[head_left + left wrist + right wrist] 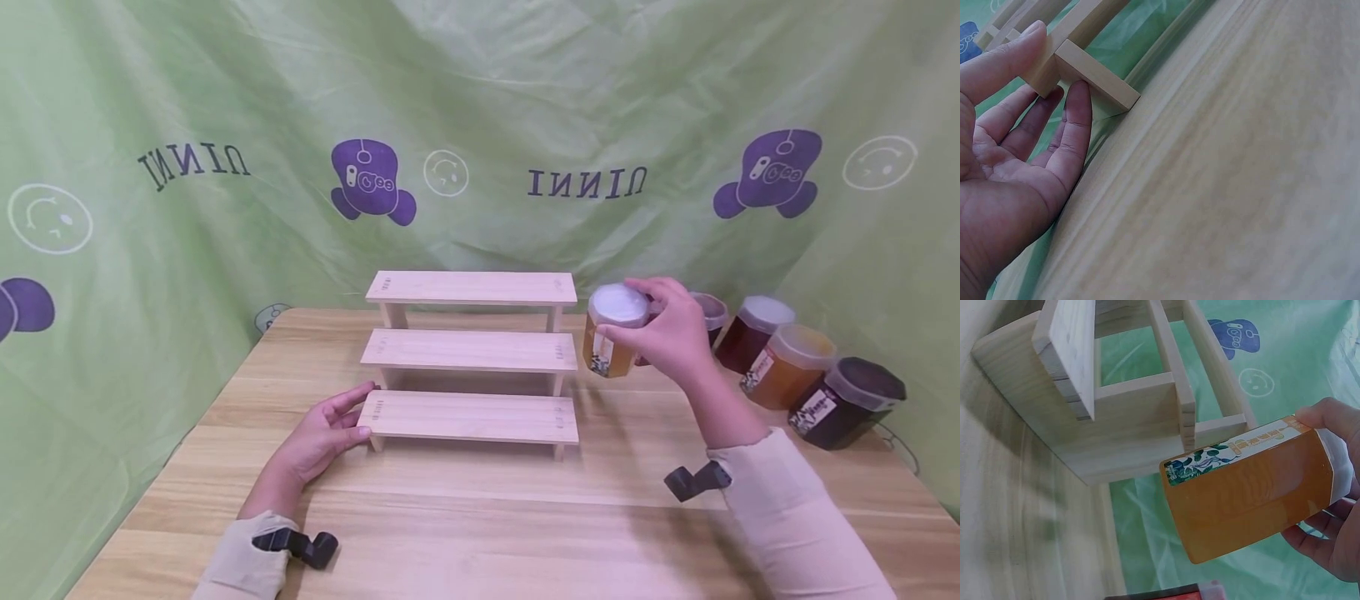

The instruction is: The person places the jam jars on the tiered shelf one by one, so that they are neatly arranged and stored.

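A three-step wooden display stand (pixel 468 417) stands on the table. My left hand (pixel 322 433) grips the left end of its lowest step. In the left wrist view, the thumb lies against the board (pixel 1097 78) and the fingers curl near its underside. My right hand (pixel 667 329) holds an amber jar (pixel 611 350) by its white lid, to the right of the stand's upper steps. From the right wrist, the jar (pixel 1254 494) appears raised off the table, its label with a leaf pattern facing up in that view.
At the right of the wooden table (pixel 450 533) stand a dark red jar (pixel 742 342), an orange jar (pixel 783 375) and a near-black jar (pixel 843 408). Another jar (pixel 712 310) is partly hidden behind my right hand. A green printed curtain (pixel 480 100) hangs behind.
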